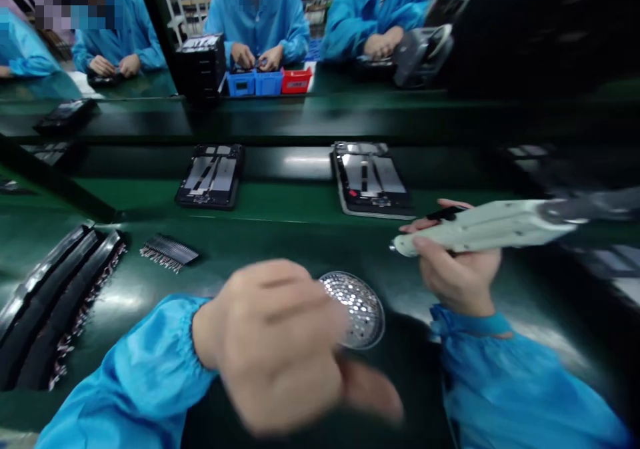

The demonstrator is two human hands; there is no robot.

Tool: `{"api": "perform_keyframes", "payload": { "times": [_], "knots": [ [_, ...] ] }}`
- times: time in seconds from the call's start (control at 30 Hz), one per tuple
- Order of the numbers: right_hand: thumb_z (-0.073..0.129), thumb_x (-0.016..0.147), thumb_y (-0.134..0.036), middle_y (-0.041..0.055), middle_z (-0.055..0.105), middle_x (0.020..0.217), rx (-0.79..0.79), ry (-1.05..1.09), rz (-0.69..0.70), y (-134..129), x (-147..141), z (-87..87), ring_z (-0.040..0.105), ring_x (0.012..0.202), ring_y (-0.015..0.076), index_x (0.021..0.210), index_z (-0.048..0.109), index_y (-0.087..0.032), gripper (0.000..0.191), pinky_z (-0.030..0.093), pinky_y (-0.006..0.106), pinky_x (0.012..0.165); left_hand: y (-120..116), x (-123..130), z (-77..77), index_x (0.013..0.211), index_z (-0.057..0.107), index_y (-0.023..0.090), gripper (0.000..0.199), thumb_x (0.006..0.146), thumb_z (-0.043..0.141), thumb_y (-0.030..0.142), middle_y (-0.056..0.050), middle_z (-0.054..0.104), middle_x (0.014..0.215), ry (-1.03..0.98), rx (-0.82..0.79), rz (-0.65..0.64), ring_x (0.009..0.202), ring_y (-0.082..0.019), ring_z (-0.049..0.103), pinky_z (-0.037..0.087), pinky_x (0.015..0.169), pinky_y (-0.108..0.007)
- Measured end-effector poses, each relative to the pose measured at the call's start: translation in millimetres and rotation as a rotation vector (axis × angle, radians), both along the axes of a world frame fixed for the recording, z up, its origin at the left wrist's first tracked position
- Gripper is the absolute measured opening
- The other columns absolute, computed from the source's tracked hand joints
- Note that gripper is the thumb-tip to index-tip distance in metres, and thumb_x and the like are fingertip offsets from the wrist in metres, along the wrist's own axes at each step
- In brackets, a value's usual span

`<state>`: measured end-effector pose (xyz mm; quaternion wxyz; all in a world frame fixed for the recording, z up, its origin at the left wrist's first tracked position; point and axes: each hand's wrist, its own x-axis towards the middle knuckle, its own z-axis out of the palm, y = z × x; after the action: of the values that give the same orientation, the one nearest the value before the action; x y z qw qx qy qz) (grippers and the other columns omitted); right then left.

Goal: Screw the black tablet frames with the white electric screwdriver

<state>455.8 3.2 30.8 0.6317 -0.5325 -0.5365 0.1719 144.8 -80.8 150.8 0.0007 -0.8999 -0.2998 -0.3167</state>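
Observation:
My right hand (460, 269) is wrapped round a pale green electric screwdriver (495, 226), its tip pointing left. Blurred by motion, my left hand (285, 349) is raised in the lower middle with its back to the camera. Its thumb sticks out to the right, while the other fingers are curled and their tips hidden. Partly behind that hand lies a round metal dish (357, 309) with a dimpled, shiny surface. Beyond the hands are two opened flat devices, one at the centre right (373, 176) and one further left (210, 176).
Long black strips (60, 302) with small wired parts lie at the left, beside a short dark strip (169, 252). Green posts (55, 179) rise at the left. Across the bench (280, 119), people in blue work near blue bins (255, 83) and a red bin (296, 81).

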Motion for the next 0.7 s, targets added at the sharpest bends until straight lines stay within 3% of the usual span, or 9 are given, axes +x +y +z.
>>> {"api": "perform_keyframes", "payload": {
  "times": [0.03, 0.07, 0.13, 0.2, 0.27, 0.37, 0.43, 0.53, 0.7],
  "knots": [
    [0.071, 0.068, -0.044, 0.0052, 0.066, 0.077, -0.009, -0.032, -0.019, 1.5, 2.9, -0.8, 0.069, 0.071, 0.0238, 0.116, 0.058, -0.022, 0.054, 0.059, 0.042, 0.074, 21.9, 3.4, -8.8, 0.056, 0.051, 0.020, 0.051, 0.098, 0.058, 0.047, -0.003, 0.070, 0.075, 0.023, 0.088, -0.124, 0.070, -0.017, 0.067, 0.056, 0.065, -0.035],
    [0.070, 0.071, -0.046, 0.0071, 0.068, 0.081, -0.021, -0.068, -0.057, 2.7, 5.6, -0.4, 0.069, 0.074, 0.0239, 0.113, 0.060, -0.021, 0.049, 0.059, 0.041, 0.075, 43.6, 8.0, -18.3, 0.052, 0.048, 0.018, 0.058, 0.098, 0.056, 0.054, -0.004, 0.067, 0.069, 0.060, 0.148, -0.145, 0.065, -0.017, 0.065, 0.054, 0.061, -0.034],
    [0.070, 0.072, -0.048, 0.0109, 0.071, 0.091, -0.030, -0.160, -0.159, 4.4, 10.6, 3.0, 0.070, 0.086, 0.0263, 0.099, 0.066, -0.019, 0.040, 0.057, 0.045, 0.085, 81.6, 21.9, -37.8, 0.054, 0.053, 0.017, 0.064, 0.096, 0.051, 0.065, -0.007, 0.066, 0.070, 0.234, 0.068, -0.053, 0.065, -0.019, 0.065, 0.054, 0.061, -0.035],
    [0.073, 0.069, -0.053, 0.0124, 0.072, 0.092, -0.018, -0.272, -0.260, 6.1, 15.3, 8.0, 0.069, 0.097, 0.0312, 0.080, 0.067, -0.019, 0.037, 0.049, 0.054, 0.101, 110.1, 41.5, -56.1, 0.071, 0.066, 0.013, 0.055, 0.099, 0.050, 0.058, -0.013, 0.070, 0.091, 0.421, -0.087, 0.065, 0.085, -0.025, 0.069, 0.057, 0.076, -0.039],
    [0.074, 0.066, -0.059, 0.0121, 0.072, 0.086, 0.008, -0.364, -0.324, 8.0, 20.0, 12.9, 0.069, 0.100, 0.0341, 0.070, 0.065, -0.020, 0.040, 0.043, 0.059, 0.107, 132.8, 65.6, -71.5, 0.097, 0.070, 0.011, 0.034, 0.101, 0.053, 0.040, -0.017, 0.066, 0.119, 0.524, -0.163, 0.094, 0.113, -0.029, 0.063, 0.054, 0.094, -0.041],
    [0.071, 0.069, -0.064, 0.0109, 0.071, 0.081, -0.006, -0.380, -0.331, 10.5, 26.4, 19.1, 0.071, 0.086, 0.0301, 0.071, 0.063, -0.020, 0.044, 0.055, 0.048, 0.089, 167.4, 106.1, -86.8, 0.122, 0.063, 0.012, 0.030, 0.096, 0.063, 0.027, -0.017, 0.050, 0.145, 0.568, -0.162, 0.059, 0.137, -0.029, 0.046, 0.047, 0.108, -0.040],
    [0.070, 0.071, -0.063, 0.0086, 0.071, 0.075, -0.030, -0.365, -0.315, 11.8, 30.3, 22.7, 0.069, 0.072, 0.0252, 0.073, 0.063, -0.021, 0.043, 0.056, 0.038, 0.071, 192.2, 131.7, -91.0, 0.132, 0.057, 0.015, 0.042, 0.094, 0.067, 0.031, -0.015, 0.046, 0.149, 0.598, -0.175, 0.057, 0.137, -0.030, 0.045, 0.047, 0.108, -0.045],
    [0.070, 0.074, -0.059, 0.0042, 0.068, 0.065, -0.020, -0.390, -0.322, 14.5, 36.4, 26.9, 0.063, 0.058, 0.0190, 0.071, 0.062, -0.021, 0.038, 0.052, 0.031, 0.060, 224.3, 159.5, -89.7, 0.132, 0.056, 0.018, 0.042, 0.096, 0.065, 0.037, -0.012, 0.055, 0.138, 0.640, -0.197, 0.088, 0.121, -0.027, 0.058, 0.053, 0.099, -0.049],
    [0.069, 0.078, -0.053, 0.0036, 0.070, 0.068, -0.009, -0.415, -0.369, 17.5, 44.2, 32.3, 0.063, 0.057, 0.0167, 0.076, 0.065, -0.021, 0.033, 0.049, 0.027, 0.057, 251.5, 161.9, -70.4, 0.129, 0.058, 0.016, 0.038, 0.098, 0.063, 0.038, -0.010, 0.060, 0.128, 0.613, -0.183, 0.312, 0.110, -0.024, 0.063, 0.056, 0.092, -0.045]
  ]
}}
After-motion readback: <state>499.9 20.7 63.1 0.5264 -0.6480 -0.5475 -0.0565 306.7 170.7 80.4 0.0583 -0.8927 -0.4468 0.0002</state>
